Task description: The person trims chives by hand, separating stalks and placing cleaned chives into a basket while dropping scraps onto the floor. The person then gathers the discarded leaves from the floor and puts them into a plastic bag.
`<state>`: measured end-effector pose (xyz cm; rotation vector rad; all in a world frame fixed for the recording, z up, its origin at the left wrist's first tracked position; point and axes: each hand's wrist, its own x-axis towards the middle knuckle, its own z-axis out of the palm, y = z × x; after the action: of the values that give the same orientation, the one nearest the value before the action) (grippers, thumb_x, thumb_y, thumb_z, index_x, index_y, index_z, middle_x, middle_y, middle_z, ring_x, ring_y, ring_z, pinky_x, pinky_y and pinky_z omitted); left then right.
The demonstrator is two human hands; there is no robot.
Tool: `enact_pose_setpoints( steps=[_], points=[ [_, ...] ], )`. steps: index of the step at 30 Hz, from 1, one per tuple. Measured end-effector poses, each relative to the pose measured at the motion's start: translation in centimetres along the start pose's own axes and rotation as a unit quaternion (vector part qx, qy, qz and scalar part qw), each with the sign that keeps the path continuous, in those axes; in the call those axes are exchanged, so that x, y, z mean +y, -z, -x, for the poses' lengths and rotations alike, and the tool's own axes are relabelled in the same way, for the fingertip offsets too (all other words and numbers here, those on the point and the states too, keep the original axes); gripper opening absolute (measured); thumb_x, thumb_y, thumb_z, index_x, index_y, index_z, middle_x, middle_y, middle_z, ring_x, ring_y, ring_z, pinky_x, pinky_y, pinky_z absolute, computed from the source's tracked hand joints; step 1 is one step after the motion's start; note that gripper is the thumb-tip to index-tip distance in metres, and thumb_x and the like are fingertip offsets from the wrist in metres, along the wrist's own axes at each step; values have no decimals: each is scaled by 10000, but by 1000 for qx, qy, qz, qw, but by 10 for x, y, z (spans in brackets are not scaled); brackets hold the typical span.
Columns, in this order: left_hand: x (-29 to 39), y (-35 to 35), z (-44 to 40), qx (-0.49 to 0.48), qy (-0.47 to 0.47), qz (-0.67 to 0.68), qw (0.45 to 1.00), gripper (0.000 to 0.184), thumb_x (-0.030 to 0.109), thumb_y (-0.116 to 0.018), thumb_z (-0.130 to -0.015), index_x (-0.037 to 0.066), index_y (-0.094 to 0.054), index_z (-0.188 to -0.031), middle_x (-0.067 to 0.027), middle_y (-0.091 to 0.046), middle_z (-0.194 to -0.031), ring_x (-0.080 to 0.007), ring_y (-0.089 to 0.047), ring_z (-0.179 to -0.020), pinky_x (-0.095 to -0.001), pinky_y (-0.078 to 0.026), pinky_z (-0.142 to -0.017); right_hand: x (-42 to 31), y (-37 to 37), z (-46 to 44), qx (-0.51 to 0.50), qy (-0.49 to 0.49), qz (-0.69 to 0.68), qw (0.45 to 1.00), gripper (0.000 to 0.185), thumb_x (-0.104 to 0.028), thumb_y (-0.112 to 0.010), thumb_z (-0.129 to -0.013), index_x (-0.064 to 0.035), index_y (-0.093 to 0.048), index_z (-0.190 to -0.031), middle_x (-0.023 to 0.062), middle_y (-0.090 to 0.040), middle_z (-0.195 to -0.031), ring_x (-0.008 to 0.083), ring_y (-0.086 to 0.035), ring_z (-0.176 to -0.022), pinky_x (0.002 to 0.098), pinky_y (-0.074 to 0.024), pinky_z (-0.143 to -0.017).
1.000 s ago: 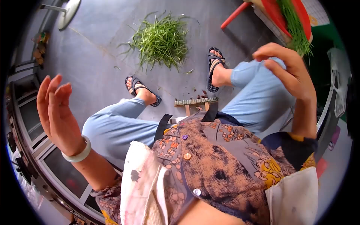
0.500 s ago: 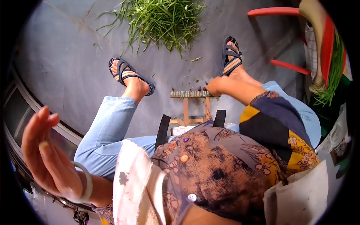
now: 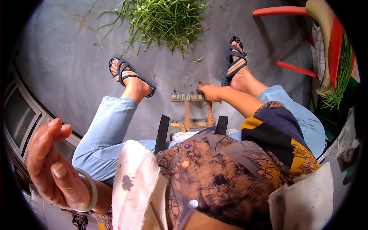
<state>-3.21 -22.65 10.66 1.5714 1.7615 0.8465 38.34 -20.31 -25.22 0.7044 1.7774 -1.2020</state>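
Note:
My left hand [image 3: 57,168] is raised at the lower left, with a pale bangle [image 3: 92,189] on the wrist. Its fingers are loosely curved, the thumb stands apart, and nothing is in it. My right hand [image 3: 209,92] reaches down to the right end of a low wooden stand [image 3: 186,115] on the floor between my legs. A row of small greyish pieces [image 3: 188,97] runs along the stand's far edge. Motion smears the right fingertips, so their grip is unclear. Small dark-red bits [image 3: 199,82] lie on the floor by those fingers.
A heap of green stalks [image 3: 165,23] lies on the grey floor beyond my sandalled feet. To the right stands a red-framed chair [image 3: 280,12], with more long green stalks [image 3: 343,73] beside it. A metal-framed glass panel [image 3: 23,115] is at the left.
My right hand has moved left along the far edge of the stand. The left hand has shifted slightly right and down, still raised. The view has moved a little.

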Motion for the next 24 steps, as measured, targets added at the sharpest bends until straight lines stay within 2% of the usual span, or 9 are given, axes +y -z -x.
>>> enact_pose_setpoints(
  steps=[3,4,8,10,13,16,19,22,24],
  points=[
    [-8,-3,-4,-5,-20,-8,1000,349,216,-478,-962,-47,-549,-1181,-242,-599,-1139,-274,-635,-945,-372,-507,-846,-7,47,-25,357,95,-203,907,288,-82,-488,-884,-36,-574,-1154,177,-612,-1132,331,-593,-1049,374,-471,-920],
    [-9,-3,-5,-8,-19,-6,1000,347,212,-481,-961,-49,-551,-1177,-242,-601,-1135,-271,-635,-942,-370,-506,-844,-20,80,-16,389,87,-207,894,261,-78,-483,-896,-36,-590,-1130,161,-637,-1079,320,-612,-1013,364,-482,-895],
    [-3,-16,-3,12,0,-22,1000,330,200,-497,-954,-55,-567,-1152,-236,-610,-1121,-258,-634,-930,-360,-504,-835,-14,97,-13,77,63,-53,994,279,-90,-501,-844,-37,-628,-1086,171,-662,-1047,317,-627,-995,384,-497,-854],
    [-8,-13,9,22,16,-2,1000,318,209,-494,-958,-27,-580,-1152,-210,-616,-1133,-256,-632,-967,-368,-499,-868,-16,63,-7,-80,13,31,996,299,-88,-516,-774,-39,-669,-1026,191,-672,-997,346,-640,-949,405,-503,-833],
    [1,-13,-16,-28,34,-7,999,306,228,-479,-970,41,-595,-1183,-174,-619,-1182,-259,-635,-1054,-389,-497,-939,-7,13,5,-167,-2,159,973,248,-106,-548,-774,-5,-662,-969,203,-674,-969,353,-644,-934,429,-508,-783],
    [9,-26,-23,13,50,2,999,354,245,-550,-937,-63,-578,-1109,-226,-624,-1060,-244,-625,-897,-349,-503,-802,-1,-16,12,-150,-18,165,975,247,-104,-522,-826,-37,-596,-1051,187,-665,-980,354,-644,-939,436,-512,-786],
    [16,-25,-18,0,70,-15,997,358,254,-561,-932,-61,-576,-1103,-225,-626,-1053,-251,-620,-888,-356,-508,-785,-2,-3,8,-135,21,173,975,279,-86,-502,-829,-36,-575,-1094,188,-657,-995,358,-640,-949,443,-513,-801],
    [15,-28,-12,17,68,-12,997,358,255,-560,-934,-61,-575,-1102,-227,-625,-1055,-255,-616,-900,-359,-509,-782,-17,61,-8,-15,27,73,997,358,-69,-528,-816,-66,-598,-1167,190,-630,-1137,345,-606,-1060,425,-495,-890],
    [14,-26,-12,20,59,-12,998,355,253,-558,-935,-61,-577,-1098,-229,-624,-1056,-257,-615,-904,-359,-508,-785,-14,104,-23,154,105,28,982,411,-24,-493,-804,-70,-569,-1205,173,-615,-1179,329,-584,-1096,422,-474,-924]
  ],
)
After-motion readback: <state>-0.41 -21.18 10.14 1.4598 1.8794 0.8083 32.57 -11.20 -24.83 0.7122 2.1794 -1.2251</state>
